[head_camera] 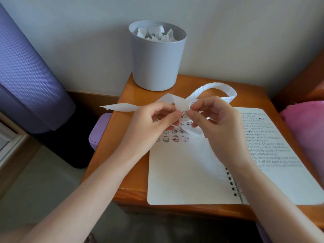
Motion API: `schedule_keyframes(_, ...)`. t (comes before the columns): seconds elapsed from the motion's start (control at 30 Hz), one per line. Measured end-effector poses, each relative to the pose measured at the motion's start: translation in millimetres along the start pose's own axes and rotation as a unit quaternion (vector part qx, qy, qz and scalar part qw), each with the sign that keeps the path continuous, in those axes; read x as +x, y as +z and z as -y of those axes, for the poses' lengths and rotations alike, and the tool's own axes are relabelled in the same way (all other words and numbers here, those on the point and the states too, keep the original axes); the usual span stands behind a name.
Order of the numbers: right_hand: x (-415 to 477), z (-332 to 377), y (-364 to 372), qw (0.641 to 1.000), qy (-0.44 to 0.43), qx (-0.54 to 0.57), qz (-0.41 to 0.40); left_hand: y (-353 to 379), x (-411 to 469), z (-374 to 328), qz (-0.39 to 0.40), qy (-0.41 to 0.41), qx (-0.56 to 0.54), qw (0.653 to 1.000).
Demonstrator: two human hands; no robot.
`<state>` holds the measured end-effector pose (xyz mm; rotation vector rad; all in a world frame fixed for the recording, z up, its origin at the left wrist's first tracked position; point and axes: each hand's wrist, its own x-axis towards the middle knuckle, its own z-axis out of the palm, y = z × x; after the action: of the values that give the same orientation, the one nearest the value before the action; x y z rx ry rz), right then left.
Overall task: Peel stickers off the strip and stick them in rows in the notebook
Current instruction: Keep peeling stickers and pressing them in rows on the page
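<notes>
While left hand [150, 120] pinches strip [178, 102] above notebook [184, 172], right hand [215, 123] pinches sticker [183, 114] edge from 3 o'clock, apparently starting peel. Strip hovers over stuck rows [173, 135] at page's 12 o'clock: short carry. Peeled tail [119, 107] trails to 9 o'clock; bin [157, 64] at 12 o'clock.

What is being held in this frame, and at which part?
The sticker strip. The left hand and right hand pinch it side by side near its middle, above the notebook; its ends are loose.
</notes>
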<state>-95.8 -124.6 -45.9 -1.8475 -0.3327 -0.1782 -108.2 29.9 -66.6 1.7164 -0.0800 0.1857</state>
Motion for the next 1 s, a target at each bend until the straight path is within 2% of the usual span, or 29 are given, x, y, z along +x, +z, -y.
schedule_keyframes(0.27,-2.6,-0.4,-0.2,0.997,-0.030,-0.068,0.003,-0.9,0.0,0.1,0.005,0.017,0.002,1.000)
schedule_keyframes(0.63,-1.5,-1.9,-1.4,0.996,-0.034,-0.087,0.009,-1.6,-0.4,-1.5,0.004,0.055,0.056,0.997)
schedule_keyframes(1.0,-1.0,-2.9,-1.0,0.994,-0.035,-0.103,0.009,-1.1,-0.6,-2.2,0.005,0.053,0.055,0.997)
